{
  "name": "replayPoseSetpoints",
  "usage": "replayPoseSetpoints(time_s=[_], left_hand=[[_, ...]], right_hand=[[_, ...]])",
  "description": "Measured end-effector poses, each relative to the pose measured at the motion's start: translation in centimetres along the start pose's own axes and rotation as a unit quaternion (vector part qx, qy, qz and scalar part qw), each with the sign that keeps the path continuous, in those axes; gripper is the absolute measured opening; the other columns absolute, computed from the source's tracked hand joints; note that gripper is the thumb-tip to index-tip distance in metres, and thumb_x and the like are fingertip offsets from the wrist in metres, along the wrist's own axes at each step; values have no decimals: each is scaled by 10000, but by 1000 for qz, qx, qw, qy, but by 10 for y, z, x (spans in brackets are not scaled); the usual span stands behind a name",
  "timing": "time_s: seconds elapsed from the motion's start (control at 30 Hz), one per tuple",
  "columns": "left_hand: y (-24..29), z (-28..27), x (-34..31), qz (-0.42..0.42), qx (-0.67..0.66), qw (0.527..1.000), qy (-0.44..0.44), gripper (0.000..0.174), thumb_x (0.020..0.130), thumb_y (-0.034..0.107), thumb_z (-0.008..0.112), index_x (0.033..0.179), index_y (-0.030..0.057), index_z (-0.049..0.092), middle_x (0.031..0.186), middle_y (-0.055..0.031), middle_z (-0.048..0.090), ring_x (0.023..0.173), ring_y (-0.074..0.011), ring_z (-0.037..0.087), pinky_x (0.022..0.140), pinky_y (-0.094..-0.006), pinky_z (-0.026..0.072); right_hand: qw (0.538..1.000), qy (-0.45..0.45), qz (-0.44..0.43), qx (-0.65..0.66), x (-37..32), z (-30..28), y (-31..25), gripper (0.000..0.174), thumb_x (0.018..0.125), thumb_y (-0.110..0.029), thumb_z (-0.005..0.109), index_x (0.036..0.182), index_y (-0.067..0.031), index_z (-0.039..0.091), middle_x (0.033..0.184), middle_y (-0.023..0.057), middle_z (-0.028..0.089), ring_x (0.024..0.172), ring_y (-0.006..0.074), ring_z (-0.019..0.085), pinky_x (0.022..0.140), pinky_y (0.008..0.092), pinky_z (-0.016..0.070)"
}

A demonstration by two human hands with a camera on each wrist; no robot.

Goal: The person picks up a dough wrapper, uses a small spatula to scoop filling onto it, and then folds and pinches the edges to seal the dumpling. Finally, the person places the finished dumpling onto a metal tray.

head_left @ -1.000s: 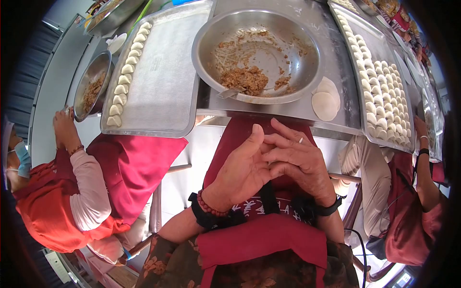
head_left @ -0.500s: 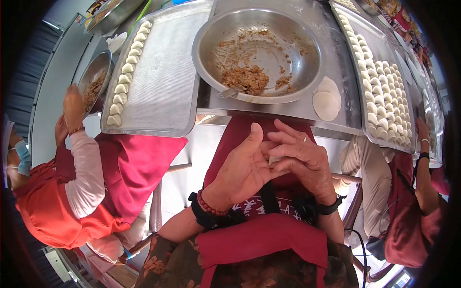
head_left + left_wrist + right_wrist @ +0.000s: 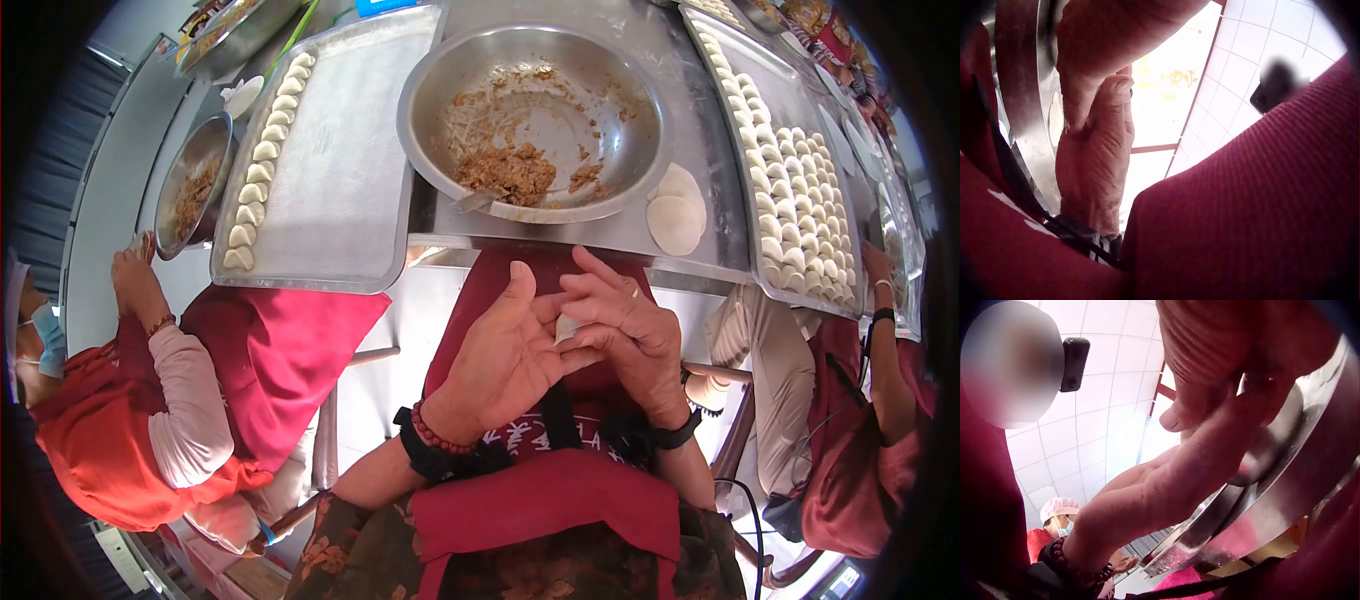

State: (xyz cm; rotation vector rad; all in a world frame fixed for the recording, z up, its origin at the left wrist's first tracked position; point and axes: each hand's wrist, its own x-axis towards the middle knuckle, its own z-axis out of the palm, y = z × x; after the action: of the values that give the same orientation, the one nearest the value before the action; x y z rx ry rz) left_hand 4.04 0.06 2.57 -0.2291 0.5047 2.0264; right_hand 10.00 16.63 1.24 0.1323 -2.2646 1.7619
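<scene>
Over the lap, below the table edge, my two hands meet around a small dumpling point(image 3: 567, 328), of which only a white bit shows between the fingers. My left hand point(image 3: 503, 354) lies palm up under it, thumb raised away and fingers stretched toward the right. From the other side my right hand point(image 3: 632, 332) pinches the dumpling with thumb and fingers. In the left wrist view the right hand point(image 3: 1094, 156) touches the left fingers; the right wrist view has the left hand point(image 3: 1147, 494) reaching up to the right one. Both wrist views hide the dumpling.
A steel bowl point(image 3: 412, 150) with filling point(image 3: 510, 174) and a spoon handle point(image 3: 475, 200) stands ahead. Round wrappers point(image 3: 675, 222) lie right of it. Dumplings line one tray point(image 3: 340, 150) at left and another tray point(image 3: 757, 270) at right. People sit on both sides.
My fingers shift slightly and a little more of the white dumpling shows between them. The person at left lifted a hand near their bowl, then lowered it again.
</scene>
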Motion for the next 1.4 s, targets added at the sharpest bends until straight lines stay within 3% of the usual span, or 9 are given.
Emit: replayPoseSetpoints(time_s=[0.23, 0.33, 0.53, 0.63, 0.73, 0.9, 1.03, 1.17, 1.4], left_hand=[[-2, -9, 2, 1, -44, 998, -42, 685, 1062, 528, 195, 1325, -36, 482, 1279, -161, 584, 1176, -277, 567, 1092, -492, 408], [-1, -11, 1, 10, -66, 996, -65, 663, 1066, 514, 210, 1325, -32, 483, 1289, -161, 581, 1177, -270, 567, 1088, -491, 409], [-4, -8, 3, 29, -76, 995, -54, 683, 1058, 532, 231, 1346, -43, 461, 1280, -140, 566, 1134, -250, 588, 1060, -436, 455], [-4, -14, 5, 26, -89, 993, -71, 701, 1056, 536, 233, 1363, -55, 453, 1287, -151, 570, 1150, -261, 585, 1058, -444, 456], [-1, -7, 4, 26, -68, 996, -54, 717, 1054, 540, 237, 1368, -67, 454, 1293, -161, 576, 1180, -280, 577, 1065, -449, 452], [-2, -11, 6, 42, -109, 985, -126, 730, 1051, 543, 240, 1366, -78, 461, 1323, -169, 569, 1224, -308, 560, 1094, -463, 430], [-4, -14, 8, 43, -129, 982, -129, 722, 1053, 537, 239, 1362, -73, 472, 1331, -171, 568, 1229, -313, 558, 1108, -484, 413], [-1, -8, 6, 66, -103, 987, -101, 702, 1057, 525, 246, 1358, -63, 483, 1339, -177, 565, 1254, -314, 541, 1122, -488, 398], [-4, -12, 8, 75, -175, 974, -120, 664, 1067, 488, 245, 1396, -45, 465, 1381, -197, 548, 1278, -355, 527, 1133, -500, 384]], right_hand=[[998, -4, -39, -41, 0, 1, 4, 218, 791, -170, 756, 1000, -110, 758, 1143, 75, 727, 1338, 286, 516, 1063, 384, 394], [996, 68, -30, -54, 4, 8, -7, 238, 782, -198, 754, 1003, -109, 752, 1180, 60, 716, 1350, 283, 504, 1064, 388, 394], [977, 7, -129, -172, 4, 1, 3, 408, 745, -227, 770, 1141, -134, 725, 1230, 61, 694, 1377, 300, 469, 1068, 414, 393], [982, 19, -104, -154, 1, 4, 4, 457, 745, -235, 772, 1185, -129, 708, 1268, 75, 673, 1389, 316, 450, 1066, 418, 396], [979, 107, -90, -147, 7, 8, -11, 438, 764, -225, 767, 1183, -108, 709, 1309, 93, 646, 1393, 328, 441, 1058, 417, 400], [968, 57, -135, -204, 5, 1, -1, 519, 767, -315, 750, 1227, -84, 685, 1354, 105, 613, 1406, 353, 416, 1070, 423, 384], [963, 49, -137, -226, 5, 1, 2, 522, 788, -356, 727, 1224, -72, 685, 1358, 105, 610, 1410, 357, 409, 1073, 430, 379], [976, 138, -79, -146, 6, 12, -10, 423, 850, -299, 704, 1195, -56, 699, 1337, 123, 623, 1397, 346, 434, 1056, 423, 392], [964, 79, -134, -214, 1, 3, 6, 536, 820, -243, 754, 1292, -27, 622, 1341, 140, 616, 1386, 348, 447, 1051, 428, 405]])
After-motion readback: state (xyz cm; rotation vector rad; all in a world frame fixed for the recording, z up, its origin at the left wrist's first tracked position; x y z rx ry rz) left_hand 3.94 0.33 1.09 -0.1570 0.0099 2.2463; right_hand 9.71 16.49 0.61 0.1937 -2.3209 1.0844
